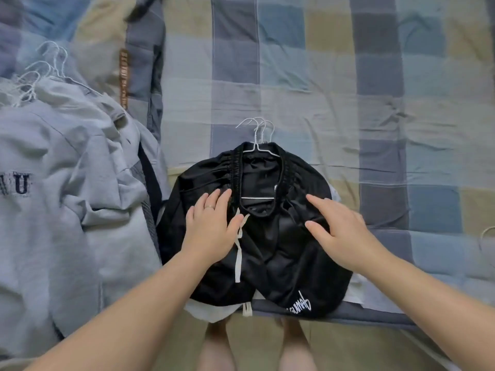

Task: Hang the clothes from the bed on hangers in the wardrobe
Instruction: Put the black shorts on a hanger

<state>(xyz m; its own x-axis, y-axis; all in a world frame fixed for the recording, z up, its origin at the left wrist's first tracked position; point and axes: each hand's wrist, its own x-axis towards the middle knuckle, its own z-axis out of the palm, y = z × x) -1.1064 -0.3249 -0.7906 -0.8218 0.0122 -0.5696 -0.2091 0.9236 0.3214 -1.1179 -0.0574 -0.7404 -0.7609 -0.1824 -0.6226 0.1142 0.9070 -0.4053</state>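
- A heap of pale grey cotton sweatshirts (67, 183) lies at the left of the bed. One bears dark stitched letters, and a cluster of thin white wire hangers (44, 68) pokes out at its far end.
- Beside it lies a folded slate-blue garment with a brown printed strip (146, 62).
- The checked blue, grey and tan bed sheet (375, 103) lies under everything.
- The left hand (211, 223) lies flat on the glossy black drawstring shorts (281, 250), fingers straight and close together, thumb by the white cord (237, 253).
- The shorts lie at the near edge of the bed, on a white garment (209, 311). Three white wire hooks (257, 132) stick out past the waistband.
- The right hand (340, 228) rests on the shorts right of the waist opening, fingers straight and spread apart, clamped on nothing.
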